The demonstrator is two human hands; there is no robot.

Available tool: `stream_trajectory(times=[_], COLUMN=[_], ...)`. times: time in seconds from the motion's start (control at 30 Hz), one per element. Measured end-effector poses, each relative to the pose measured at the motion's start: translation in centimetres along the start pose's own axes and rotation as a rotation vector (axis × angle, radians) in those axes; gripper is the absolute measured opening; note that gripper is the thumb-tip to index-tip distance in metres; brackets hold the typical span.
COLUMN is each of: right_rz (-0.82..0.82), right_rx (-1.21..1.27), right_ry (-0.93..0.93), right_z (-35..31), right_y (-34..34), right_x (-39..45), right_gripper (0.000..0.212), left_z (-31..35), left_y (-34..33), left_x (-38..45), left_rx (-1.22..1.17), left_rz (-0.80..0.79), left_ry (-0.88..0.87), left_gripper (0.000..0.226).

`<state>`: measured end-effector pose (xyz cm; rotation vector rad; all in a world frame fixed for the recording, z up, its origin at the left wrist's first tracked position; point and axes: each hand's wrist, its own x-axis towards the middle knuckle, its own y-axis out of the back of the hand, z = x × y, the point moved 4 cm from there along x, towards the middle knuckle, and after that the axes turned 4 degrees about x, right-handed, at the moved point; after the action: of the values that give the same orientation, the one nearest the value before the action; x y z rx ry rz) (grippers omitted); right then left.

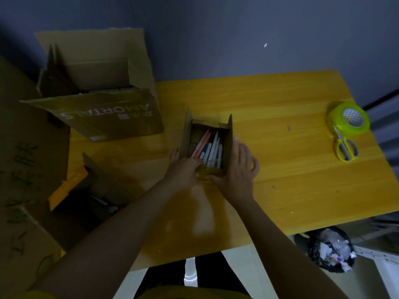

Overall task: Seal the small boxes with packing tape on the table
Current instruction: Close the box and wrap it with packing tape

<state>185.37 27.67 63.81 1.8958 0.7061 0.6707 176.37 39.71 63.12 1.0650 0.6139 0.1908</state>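
Note:
A small open cardboard box [229, 134] stands mid-table with its side flaps upright; several pens [210, 148] lie inside it. My left hand [183, 170] is at the box's near left corner, fingers curled over the near flap. My right hand [239, 167] lies flat against the box's right wall, its fingers straight. A roll of green packing tape [347, 117] sits far right on the table, apart from both hands.
Yellow-handled scissors [345, 147] lie just in front of the tape. A large open carton [97, 87] stands at the back left. Another open box [90, 190] sits at the table's left edge. A rubbish bag [330, 249] sits below the table's right front.

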Motion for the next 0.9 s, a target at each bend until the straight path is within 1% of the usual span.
stream_trajectory(times=[0.07,0.17,0.2,0.3,0.33,0.4,0.47,0.57,0.6,0.73,0.9], right_rz=[-0.015,-0.020,-0.040,-0.155,-0.188,-0.234,-0.250,-0.224,-0.223,-0.182,-0.172], right_rx=[-0.042,-0.149,-0.162,-0.102,-0.074,-0.059,-0.056,-0.105,-0.144,-0.202,-0.168], right_ry=[0.065,0.219,0.244,0.202,0.205,0.244,0.256,0.288,0.295,0.255,0.230], right_z=[0.3,0.1,0.1,0.3,0.5,0.7,1.0,0.5,0.2,0.2,1.0], right_y=[0.1,0.2,0.2,-0.1,-0.2,-0.3,-0.4,-0.7,-0.8,-1.0,-1.5], right_x=[0.4,1.3,1.6,2.2,2.3,2.2,2.1,1.9,1.7,1.3,1.1], right_gripper=[0.120,0.092,0.083,0.061,0.054,0.041,0.032,0.019,0.017,0.032,0.037], left_z=[-0.1,-0.4,-0.4,-0.2,-0.2,-0.1,0.0,0.2,0.3,0.8,0.8], left_y=[0.0,0.1,0.1,0.1,0.0,-0.3,-0.6,-0.4,-0.5,-0.4,-0.3], left_x=[0.0,0.3,0.3,0.3,0.3,0.5,0.5,0.4,0.3,-0.1,0.3], left_rx=[-0.022,-0.082,-0.078,-0.056,-0.049,-0.030,-0.012,0.020,0.032,0.058,0.173], left_rz=[-0.016,-0.039,-0.048,-0.017,0.003,0.038,0.041,0.061,0.074,0.172,0.118], left_ry=[-0.013,-0.009,-0.004,0.017,0.026,0.041,0.053,0.051,0.045,-0.017,0.029], left_gripper=[0.031,0.028,0.028,0.032,0.030,0.018,0.009,0.011,0.012,0.017,0.026])
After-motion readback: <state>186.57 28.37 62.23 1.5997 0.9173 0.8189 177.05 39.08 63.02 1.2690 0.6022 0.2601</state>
